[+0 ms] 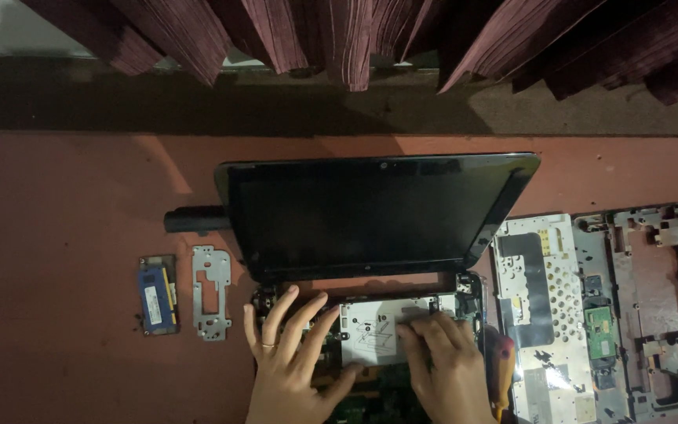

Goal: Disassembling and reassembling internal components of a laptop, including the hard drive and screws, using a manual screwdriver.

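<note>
A small black laptop (370,212) stands open on the reddish floor, its screen dark and its base stripped of the keyboard. My left hand (292,353), with a ring on one finger, lies flat with fingers spread on the left part of the exposed base. My right hand (445,365) presses its fingertips on the right edge of a silver metal drive plate (374,334) in the middle of the base. Green circuit board (382,396) shows between my hands. Neither hand holds anything.
The removed keyboard, underside up (547,314), and a grey plastic frame (653,298) lie to the right. A yellow-handled tool (504,369) sits beside my right hand. Left of the laptop are a metal bracket (211,292), a blue memory module (157,294) and a black battery (196,219). Maroon curtains (355,35) hang behind.
</note>
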